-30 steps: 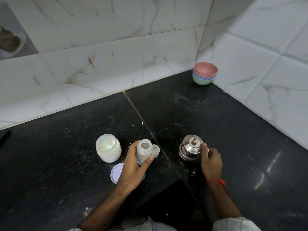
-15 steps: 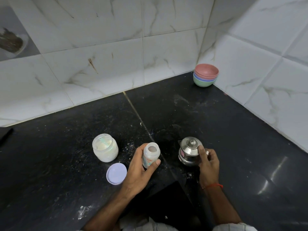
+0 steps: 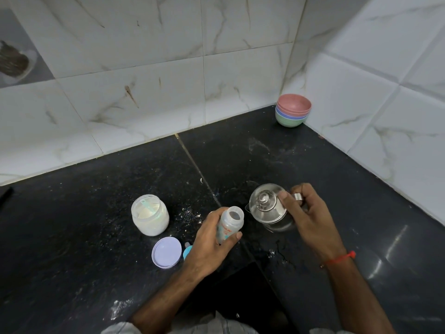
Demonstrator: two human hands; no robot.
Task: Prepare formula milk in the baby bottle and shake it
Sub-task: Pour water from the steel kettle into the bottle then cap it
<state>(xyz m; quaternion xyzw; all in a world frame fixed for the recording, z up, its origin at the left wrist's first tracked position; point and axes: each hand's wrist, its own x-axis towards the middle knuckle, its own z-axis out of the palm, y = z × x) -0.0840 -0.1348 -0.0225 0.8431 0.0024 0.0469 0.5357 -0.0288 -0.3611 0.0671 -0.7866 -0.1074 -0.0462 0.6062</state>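
Note:
My left hand [image 3: 209, 244] grips a small open baby bottle [image 3: 230, 224], its mouth uncovered and tilted a little to the right. My right hand [image 3: 310, 218] holds the handle of a lidded steel kettle [image 3: 269, 208], raised off the black counter with its spout close to the bottle's mouth. An open jar of white formula powder [image 3: 149, 215] with a pale green scoop inside stands to the left. Its lilac lid [image 3: 166, 252] lies flat in front of it. A blue bottle part [image 3: 187, 251] peeks out beside my left wrist.
A stack of pink, blue and green bowls [image 3: 292, 113] sits in the far corner against the marble-tiled walls. White powder is spilled on the black counter [image 3: 72, 237] near the jar and near the front edge. A dark object lies at the far left edge.
My right hand has lifted the kettle off the counter and brought it nearer the bottle. My left hand still holds the bottle, now tilted slightly toward the kettle.

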